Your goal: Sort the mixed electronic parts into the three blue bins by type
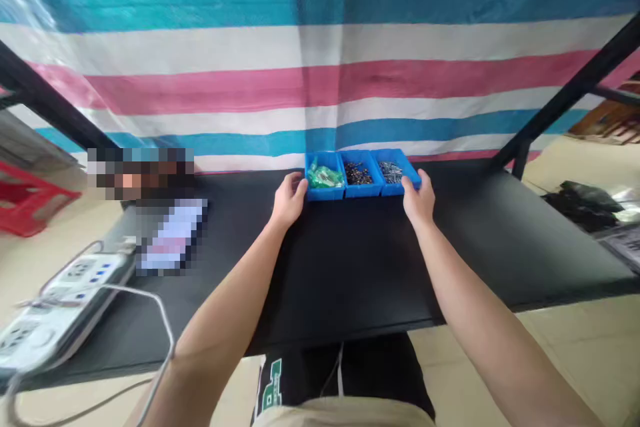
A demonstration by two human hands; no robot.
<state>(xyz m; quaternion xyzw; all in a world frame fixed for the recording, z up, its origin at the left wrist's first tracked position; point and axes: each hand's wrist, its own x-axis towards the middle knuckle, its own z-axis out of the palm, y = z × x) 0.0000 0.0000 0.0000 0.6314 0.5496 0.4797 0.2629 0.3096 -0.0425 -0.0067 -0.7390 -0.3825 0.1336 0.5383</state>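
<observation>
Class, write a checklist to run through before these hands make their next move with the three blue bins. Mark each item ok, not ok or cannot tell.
1. Left hand at the left bin's outer side: ok.
2. Right hand at the right bin's outer side: ok.
3. Middle bin between the other two, side by side: ok.
4. Green contents inside the left bin: ok.
5. Cable visibly clear of the left forearm: not ok, they overlap in this view.
6. Firmness of the hands' hold: cannot tell.
</observation>
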